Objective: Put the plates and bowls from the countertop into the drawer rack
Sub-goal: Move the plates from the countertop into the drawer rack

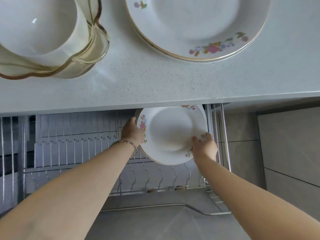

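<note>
A white floral plate (170,134) with a gold rim stands tilted over the right end of the wire drawer rack (72,148), its top partly hidden under the countertop edge. My left hand (132,131) grips its left rim; my right hand (204,147) grips its lower right rim. Another plate edge shows just behind it. On the countertop (155,80), a stack of matching floral plates (195,26) lies at the back right. Stacked bowls (43,35), white inside scalloped amber glass, sit at the back left.
The drawer is pulled out below the counter, with many vacant wire slots to the left of the plate. Its steel side rail (225,135) and front handle bar (199,209) run along the right and front. A grey cabinet front (290,144) stands to the right.
</note>
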The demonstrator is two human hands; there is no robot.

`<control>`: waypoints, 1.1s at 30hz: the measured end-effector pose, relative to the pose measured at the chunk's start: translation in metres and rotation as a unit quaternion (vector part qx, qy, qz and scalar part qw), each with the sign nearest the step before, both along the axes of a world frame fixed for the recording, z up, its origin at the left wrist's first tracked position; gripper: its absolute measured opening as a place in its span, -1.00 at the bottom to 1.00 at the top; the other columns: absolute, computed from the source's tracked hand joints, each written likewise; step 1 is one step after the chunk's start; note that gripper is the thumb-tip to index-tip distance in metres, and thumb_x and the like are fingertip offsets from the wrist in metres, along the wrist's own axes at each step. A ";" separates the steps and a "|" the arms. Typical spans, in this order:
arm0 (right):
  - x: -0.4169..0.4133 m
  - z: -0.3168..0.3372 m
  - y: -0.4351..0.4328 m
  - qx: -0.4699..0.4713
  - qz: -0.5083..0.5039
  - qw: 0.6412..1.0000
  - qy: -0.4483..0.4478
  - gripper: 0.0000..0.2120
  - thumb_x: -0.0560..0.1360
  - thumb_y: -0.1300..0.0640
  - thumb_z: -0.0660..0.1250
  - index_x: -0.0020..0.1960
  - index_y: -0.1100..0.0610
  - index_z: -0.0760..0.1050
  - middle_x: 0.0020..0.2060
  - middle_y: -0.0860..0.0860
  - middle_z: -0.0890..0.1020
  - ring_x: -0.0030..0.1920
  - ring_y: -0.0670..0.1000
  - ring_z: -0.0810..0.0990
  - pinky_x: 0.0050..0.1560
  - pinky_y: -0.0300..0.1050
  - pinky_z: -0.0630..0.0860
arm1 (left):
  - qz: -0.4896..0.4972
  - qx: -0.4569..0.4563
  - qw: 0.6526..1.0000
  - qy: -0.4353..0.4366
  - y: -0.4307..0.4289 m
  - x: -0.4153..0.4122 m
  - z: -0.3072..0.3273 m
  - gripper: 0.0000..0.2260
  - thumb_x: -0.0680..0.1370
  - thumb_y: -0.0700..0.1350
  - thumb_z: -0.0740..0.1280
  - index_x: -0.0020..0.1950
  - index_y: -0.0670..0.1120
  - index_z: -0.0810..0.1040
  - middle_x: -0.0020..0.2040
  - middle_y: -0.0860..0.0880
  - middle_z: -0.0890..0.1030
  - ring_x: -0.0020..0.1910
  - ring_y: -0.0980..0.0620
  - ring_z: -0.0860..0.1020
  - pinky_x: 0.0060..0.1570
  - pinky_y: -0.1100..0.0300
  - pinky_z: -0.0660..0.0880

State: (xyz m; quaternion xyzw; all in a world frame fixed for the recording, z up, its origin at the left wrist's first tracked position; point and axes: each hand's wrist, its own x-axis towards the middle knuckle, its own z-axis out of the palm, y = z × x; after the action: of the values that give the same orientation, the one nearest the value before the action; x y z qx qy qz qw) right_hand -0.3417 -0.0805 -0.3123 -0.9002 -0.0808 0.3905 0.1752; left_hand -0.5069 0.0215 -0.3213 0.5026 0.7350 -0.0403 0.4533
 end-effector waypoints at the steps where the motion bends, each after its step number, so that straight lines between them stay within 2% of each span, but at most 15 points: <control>1: -0.001 0.000 0.000 0.000 0.002 1.000 -0.004 -0.75 0.53 0.15 0.23 0.17 0.22 0.43 0.11 0.19 0.52 -0.33 0.07 0.41 -0.49 -0.25 0.28 | -0.003 0.006 1.000 0.001 -0.002 0.001 -0.002 -0.58 0.50 -0.28 0.29 0.36 -0.16 0.39 0.29 -0.13 0.52 0.23 -0.16 0.52 0.20 0.01 0.50; 2: -0.002 0.000 0.001 -0.001 -0.001 1.000 -0.008 -0.75 0.54 0.16 0.20 0.19 0.22 0.42 0.13 0.19 0.47 -0.38 0.05 0.39 -0.50 -0.27 0.30 | -0.004 0.012 1.000 0.000 -0.004 0.001 -0.003 -0.60 0.51 -0.26 0.27 0.36 -0.15 0.39 0.28 -0.13 0.54 0.20 -0.16 0.54 0.16 0.05 0.52; 5: -0.003 -0.001 0.001 0.002 -0.025 1.000 -0.017 -0.70 0.54 0.21 0.16 0.26 0.19 0.41 0.21 0.23 0.38 -0.34 0.03 0.40 -0.25 -0.32 0.38 | 0.029 0.022 0.999 -0.038 -0.013 0.002 -0.002 -0.57 0.55 -0.26 0.22 0.42 -0.09 0.34 0.26 -0.03 0.53 0.07 -0.09 0.56 -0.17 0.34 0.51; 6: -0.004 0.000 0.000 0.001 -0.019 1.000 -0.018 -0.70 0.55 0.22 0.15 0.27 0.20 0.41 0.21 0.24 0.40 -0.36 -0.05 0.36 -0.33 -0.39 0.38 | 0.059 0.020 0.996 -0.057 -0.016 0.002 0.000 -0.54 0.56 -0.27 0.20 0.45 -0.08 0.29 0.24 0.00 0.52 0.03 -0.04 0.55 -0.25 0.42 0.47; 7: -0.003 -0.001 -0.002 -0.005 -0.008 1.000 -0.018 -0.72 0.56 0.23 0.14 0.24 0.23 0.43 0.20 0.23 0.45 -0.39 -0.14 0.30 -0.50 -0.49 0.31 | 0.094 0.017 0.993 -0.073 -0.019 0.002 0.002 -0.52 0.56 -0.27 0.20 0.48 -0.08 0.24 0.22 0.01 0.52 0.05 -0.03 0.54 -0.22 0.40 0.46; 9: -0.003 -0.004 -0.008 -0.031 0.007 0.999 -0.005 -0.79 0.56 0.21 0.13 0.08 0.28 0.48 0.08 0.23 0.57 -0.46 -0.18 0.32 -0.64 -0.42 0.25 | 0.153 -0.010 0.985 -0.081 -0.027 0.003 -0.001 -0.54 0.54 -0.31 0.18 0.45 -0.11 0.28 0.29 -0.07 0.53 0.16 -0.10 0.54 -0.04 0.23 0.49; 13: -0.007 -0.013 -0.009 -0.045 0.005 0.999 0.023 -0.73 0.53 0.18 0.15 0.07 0.32 0.50 -0.17 0.15 0.68 -0.42 0.02 0.51 -0.45 -0.25 0.33 | 0.274 -0.112 0.945 -0.139 -0.038 0.010 0.000 -0.61 0.46 -0.42 0.17 0.24 -0.14 0.38 0.20 -0.17 0.53 0.18 -0.20 0.51 0.22 -0.14 0.47; 17: -0.002 -0.012 -0.002 -0.013 -0.002 1.000 0.021 -0.75 0.55 0.21 0.16 0.18 0.27 0.43 -0.17 0.12 0.60 -0.37 0.02 0.45 -0.41 -0.25 0.30 | 0.288 -0.125 0.931 -0.188 -0.034 0.014 -0.002 -0.54 0.44 -0.47 0.19 0.28 -0.14 0.30 0.20 -0.15 0.48 0.19 -0.18 0.49 0.26 -0.19 0.43; 20: -0.003 -0.014 -0.005 0.007 0.004 0.999 0.039 -0.61 0.54 0.27 0.16 0.36 0.22 0.29 -0.07 0.13 0.58 -0.19 0.08 0.46 -0.32 -0.21 0.34 | 0.267 -0.119 0.933 -0.210 -0.031 0.019 0.001 -0.50 0.43 -0.47 0.17 0.32 -0.14 0.23 0.30 -0.18 0.45 0.25 -0.19 0.47 0.27 -0.13 0.42; 24: -0.002 -0.015 -0.013 0.003 0.036 0.998 0.050 -0.49 0.55 0.28 0.15 0.48 0.14 0.16 0.16 0.19 0.58 -0.14 0.08 0.47 -0.39 -0.23 0.28 | 0.200 -0.161 0.942 -0.215 -0.034 0.017 0.009 -0.27 0.50 -0.41 0.21 0.52 0.02 -0.08 0.29 0.03 0.32 0.09 0.01 0.44 -0.05 0.09 0.45; 26: 0.002 -0.011 -0.015 -0.013 0.054 0.997 0.058 -0.47 0.56 0.26 0.15 0.50 0.10 0.13 0.23 0.15 0.55 -0.10 0.15 0.54 -0.43 -0.25 0.27 | 0.127 -0.171 0.961 -0.175 -0.033 0.012 0.012 -0.23 0.50 -0.37 0.23 0.53 -0.01 -0.17 0.38 0.01 0.32 0.26 -0.06 0.42 0.12 0.04 0.47; 28: 0.007 -0.003 -0.017 -0.053 0.110 0.991 0.059 -0.53 0.57 0.22 0.16 0.46 0.14 0.19 0.19 0.14 0.56 0.00 0.18 0.57 -0.44 -0.27 0.24 | 0.027 -0.134 0.986 -0.099 -0.031 0.006 0.021 -0.40 0.49 -0.34 0.21 0.47 -0.09 0.07 0.35 -0.12 0.42 0.26 -0.16 0.46 0.06 0.08 0.49; 30: 0.014 0.013 -0.017 -0.102 0.195 0.974 0.060 -0.71 0.56 0.18 0.15 0.27 0.22 0.34 0.07 0.17 0.57 -0.09 0.15 0.51 -0.45 -0.25 0.22 | -0.060 -0.097 0.993 -0.043 -0.028 0.001 0.037 -0.61 0.51 -0.25 0.18 0.34 -0.11 0.30 0.24 -0.14 0.51 0.16 -0.19 0.53 -0.03 0.12 0.50; 31: 0.017 0.024 -0.015 -0.124 0.239 0.961 0.062 -0.75 0.54 0.19 0.15 0.19 0.23 0.39 0.05 0.17 0.57 -0.12 0.13 0.48 -0.43 -0.24 0.24 | -0.091 -0.081 0.992 -0.037 -0.028 0.000 0.050 -0.67 0.51 -0.22 0.16 0.28 -0.13 0.39 0.19 -0.11 0.54 0.12 -0.19 0.55 -0.03 0.12 0.51; 33: 0.023 0.055 -0.006 -0.136 0.324 0.934 0.072 -0.66 0.51 0.19 0.17 0.27 0.20 0.44 0.15 0.12 0.58 -0.08 0.10 0.50 -0.27 -0.25 0.34 | -0.122 -0.045 0.990 -0.062 -0.028 0.003 0.083 -0.72 0.53 -0.24 0.15 0.19 -0.13 0.50 0.09 -0.02 0.55 0.04 -0.14 0.58 -0.08 0.19 0.49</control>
State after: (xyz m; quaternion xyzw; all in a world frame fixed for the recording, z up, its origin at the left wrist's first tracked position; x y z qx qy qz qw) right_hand -0.3187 -0.0861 -0.2572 -0.8102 -0.3010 0.4966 -0.0795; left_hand -0.5035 -0.0067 -0.2379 0.5687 0.6363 -0.0972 0.5121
